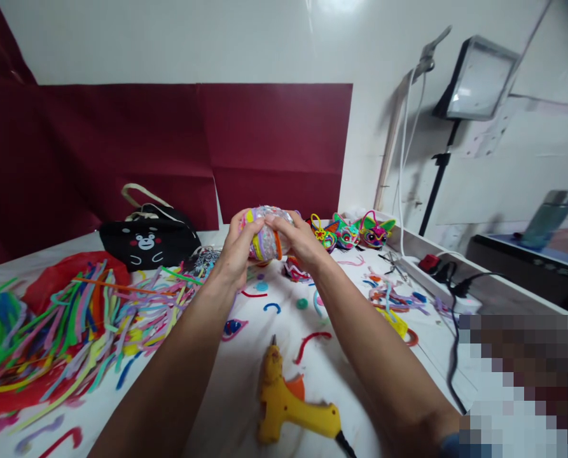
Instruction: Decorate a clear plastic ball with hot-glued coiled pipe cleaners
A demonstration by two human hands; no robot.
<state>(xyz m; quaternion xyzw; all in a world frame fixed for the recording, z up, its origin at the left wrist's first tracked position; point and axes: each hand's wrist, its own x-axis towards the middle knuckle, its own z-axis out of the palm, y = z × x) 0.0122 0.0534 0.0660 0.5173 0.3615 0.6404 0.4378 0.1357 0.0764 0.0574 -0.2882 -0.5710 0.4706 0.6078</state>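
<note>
Both hands hold a rounded craft piece (266,236) above the middle of the table, striped in purple, yellow, orange and silvery grey. My left hand (238,245) wraps its left side, and my right hand (299,236) grips its right side; the thumbs nearly meet on the near face. Below, a yellow glue gun (284,404) rests on the white table with its nozzle pointing away from me. Between them lie a blue eye-shaped piece (233,328), a red curved strip (311,344), a small blue curve (273,307) and a green disc (301,304).
Heaps of colourful pipe cleaners (93,318) cover the left side, with a black bag (147,238) behind. Finished-looking animal heads (373,234) stand at the back right. Further right are yellow-handled scissors (394,323), a power strip (450,289) and a lamp on a stand (484,79).
</note>
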